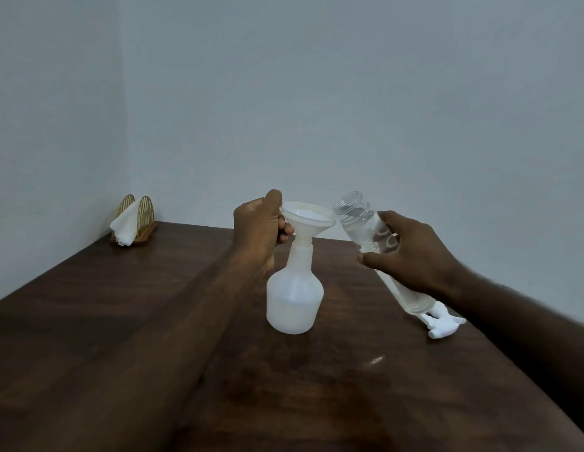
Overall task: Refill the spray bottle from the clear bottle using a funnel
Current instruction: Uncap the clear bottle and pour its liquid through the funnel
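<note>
Spray bottle (294,295) stands upright on the wooden table (121,321), centre of frame, head removed so the neck is open. Funnel (307,220) sits in that neck, wide mouth up, spout down inside. Left hand (256,230) is curled closed around the funnel's rim on its left side, thumb up, fingers wrapped under the cone; likely there to keep the light funnel from tipping or popping out once liquid hits it.

Right hand (411,259), right of centre, grips the clear bottle (375,246) around its middle, fingers partly spread and bent around the body, thumb on the near side. Bottle is uncapped, tilted with its open mouth up and to the left, just beside the funnel rim, not over it. Clear liquid sits in the lower part, level short of the mouth, nothing pouring. Tilt looks like the lead-in to a pour: mouth needs to come over the funnel bowl and drop lower.

Spray bottle looks translucent, seems partly filled low down, hard to be sure.

White trigger sprayer head (445,324) lies on the table lower right, behind the clear bottle's base, parked out of the way for refitting later.

Napkin holder (134,220) with white napkins sits far left by the wall, unrelated
</note>
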Demonstrator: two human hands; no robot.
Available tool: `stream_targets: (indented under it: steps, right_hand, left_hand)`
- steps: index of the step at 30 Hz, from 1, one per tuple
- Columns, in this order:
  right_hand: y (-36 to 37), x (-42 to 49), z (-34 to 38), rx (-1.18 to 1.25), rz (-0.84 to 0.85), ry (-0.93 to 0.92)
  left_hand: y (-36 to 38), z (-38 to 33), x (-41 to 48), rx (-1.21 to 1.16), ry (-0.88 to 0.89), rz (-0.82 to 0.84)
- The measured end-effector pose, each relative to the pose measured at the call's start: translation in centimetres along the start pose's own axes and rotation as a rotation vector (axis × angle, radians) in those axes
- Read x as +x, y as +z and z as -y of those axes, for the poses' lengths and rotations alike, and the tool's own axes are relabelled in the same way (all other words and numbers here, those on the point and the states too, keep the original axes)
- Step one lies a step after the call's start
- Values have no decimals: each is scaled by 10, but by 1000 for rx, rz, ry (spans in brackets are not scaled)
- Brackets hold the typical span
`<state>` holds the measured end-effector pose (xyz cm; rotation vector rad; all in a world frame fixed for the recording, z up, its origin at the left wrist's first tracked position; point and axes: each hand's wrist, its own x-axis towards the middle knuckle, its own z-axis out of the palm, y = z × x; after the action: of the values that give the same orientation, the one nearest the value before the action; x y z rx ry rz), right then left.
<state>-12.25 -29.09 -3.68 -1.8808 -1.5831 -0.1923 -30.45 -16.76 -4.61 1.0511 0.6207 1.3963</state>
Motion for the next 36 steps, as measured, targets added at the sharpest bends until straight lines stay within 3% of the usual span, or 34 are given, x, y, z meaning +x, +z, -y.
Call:
stream_targets:
  steps: [14,36]
  right_hand:
    - [-29,16,13,-282,69,-83]
    - [-33,16,28,-356,74,-78]
  left_hand:
    - [0,4,3,-15,23,4]
    - [-7,7,0,-21,31,43]
